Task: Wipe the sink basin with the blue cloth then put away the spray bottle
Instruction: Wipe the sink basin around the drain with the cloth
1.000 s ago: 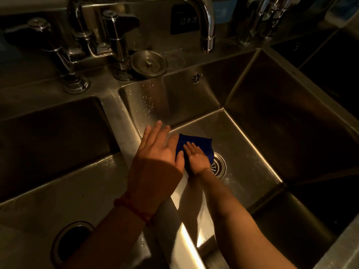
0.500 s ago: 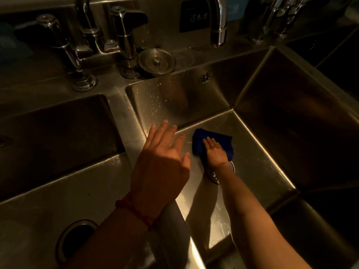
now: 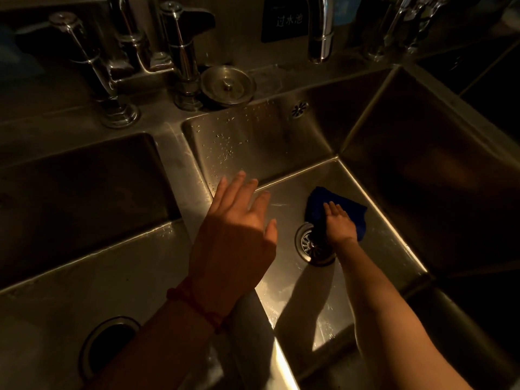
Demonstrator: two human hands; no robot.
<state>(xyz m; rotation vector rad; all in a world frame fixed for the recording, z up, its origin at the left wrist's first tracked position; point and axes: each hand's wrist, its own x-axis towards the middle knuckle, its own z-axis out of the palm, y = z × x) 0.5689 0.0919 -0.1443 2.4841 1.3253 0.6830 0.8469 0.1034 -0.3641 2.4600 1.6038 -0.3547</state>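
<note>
A deep steel sink basin (image 3: pixel 374 249) fills the middle of the view. On its floor lies the blue cloth (image 3: pixel 318 205), just beyond the round drain strainer (image 3: pixel 309 244). My right hand (image 3: pixel 339 225) presses flat on the cloth, palm down, fingers pointing away from me. My left hand (image 3: pixel 236 235) hovers open over the divider between the two basins, fingers spread, a red string around its wrist. No spray bottle is in view.
A second basin (image 3: pixel 56 291) with a dark drain hole (image 3: pixel 108 344) lies to the left. Behind stand tap handles (image 3: pixel 180 60), a spout (image 3: pixel 320 32) and a loose round drain plug (image 3: pixel 228 84). A dark sign (image 3: pixel 287 21) hangs on the back wall.
My right hand has slid the cloth rightward across the basin floor, from left of the drain to beyond it, uncovering the strainer. The left hand stays over the divider.
</note>
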